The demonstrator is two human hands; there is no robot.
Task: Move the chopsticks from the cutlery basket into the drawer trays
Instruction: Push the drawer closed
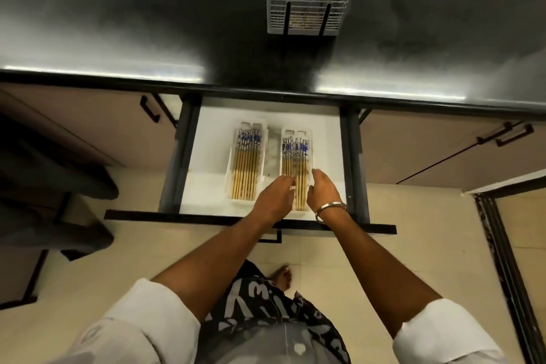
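Observation:
Two clear trays lie side by side in the open white drawer (328,139). The left tray (229,174) holds several bamboo chopsticks (245,168) with blue-and-white ends. The right tray (282,133) holds another bundle of chopsticks (295,156). My left hand (276,198) rests over the near left side of the right tray, fingers apart, touching the chopstick tips. My right hand (323,189), with a metal bangle on the wrist, hovers at that tray's right edge, fingers loosely spread. The white wire cutlery basket (307,0) stands on the dark counter at the back and looks empty.
The dark glossy counter (147,23) runs across the top. Closed cabinet doors with black handles (508,134) flank the drawer. The drawer's black front (177,217) juts out toward me above the tiled floor, where my foot (282,275) shows.

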